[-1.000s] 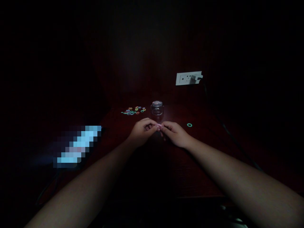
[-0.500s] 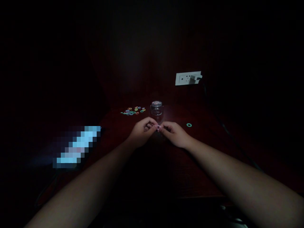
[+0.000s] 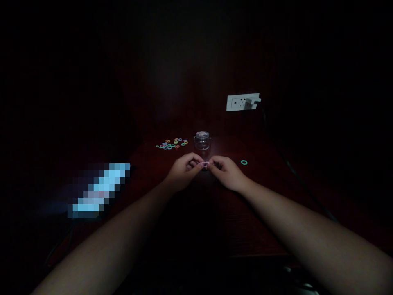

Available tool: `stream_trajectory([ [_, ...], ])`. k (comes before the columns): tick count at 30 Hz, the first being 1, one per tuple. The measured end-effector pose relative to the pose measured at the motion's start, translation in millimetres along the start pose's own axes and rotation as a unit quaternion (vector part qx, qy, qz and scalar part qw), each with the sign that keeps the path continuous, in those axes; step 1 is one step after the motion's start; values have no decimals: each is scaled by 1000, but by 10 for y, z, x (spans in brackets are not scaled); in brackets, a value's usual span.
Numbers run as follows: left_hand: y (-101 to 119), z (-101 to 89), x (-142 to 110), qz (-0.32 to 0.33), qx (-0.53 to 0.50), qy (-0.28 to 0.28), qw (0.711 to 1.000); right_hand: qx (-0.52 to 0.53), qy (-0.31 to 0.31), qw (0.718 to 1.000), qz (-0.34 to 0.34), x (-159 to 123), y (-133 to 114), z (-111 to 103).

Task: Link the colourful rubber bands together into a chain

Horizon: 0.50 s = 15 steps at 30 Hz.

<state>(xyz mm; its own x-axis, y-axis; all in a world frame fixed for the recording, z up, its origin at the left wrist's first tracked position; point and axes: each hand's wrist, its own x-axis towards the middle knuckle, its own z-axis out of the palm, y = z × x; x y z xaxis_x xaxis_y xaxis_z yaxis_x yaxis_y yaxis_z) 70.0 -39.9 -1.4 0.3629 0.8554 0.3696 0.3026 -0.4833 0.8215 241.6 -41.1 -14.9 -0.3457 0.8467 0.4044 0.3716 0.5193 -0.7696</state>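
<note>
In dim light, my left hand (image 3: 184,170) and my right hand (image 3: 225,172) meet over a dark red table (image 3: 190,213). Both pinch a small pink ring (image 3: 204,164) between their fingertips, one on each side. Just behind them stands a small clear glass jar (image 3: 202,140) with a patterned lid. A pile of small coloured rings (image 3: 172,143) lies left of the jar. A single teal ring (image 3: 244,162) lies on the table right of my right hand.
A lit screen, blurred out (image 3: 100,190), lies at the table's left edge. A white wall socket (image 3: 241,102) with a plug in it sits at the back right, and its dark cable (image 3: 294,176) runs down the right side. Everything else is dark.
The hands have barely moved; the fingertips have drawn slightly apart, so the pink ring shows more plainly between them.
</note>
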Motion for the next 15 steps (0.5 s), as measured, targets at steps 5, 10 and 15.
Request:
stream_trajectory([
  [5, -3, 10, 4, -11, -28, -9, 1000, -4, 7, 1000, 5, 4, -6, -4],
  [10, -25, 14, 6, -12, -41, -11, 999, 2, 7, 1000, -3, 4, -3, -4],
  [15, -38, 18, 8, -15, -49, -12, 999, -2, 8, 1000, -4, -2, -23, -10],
])
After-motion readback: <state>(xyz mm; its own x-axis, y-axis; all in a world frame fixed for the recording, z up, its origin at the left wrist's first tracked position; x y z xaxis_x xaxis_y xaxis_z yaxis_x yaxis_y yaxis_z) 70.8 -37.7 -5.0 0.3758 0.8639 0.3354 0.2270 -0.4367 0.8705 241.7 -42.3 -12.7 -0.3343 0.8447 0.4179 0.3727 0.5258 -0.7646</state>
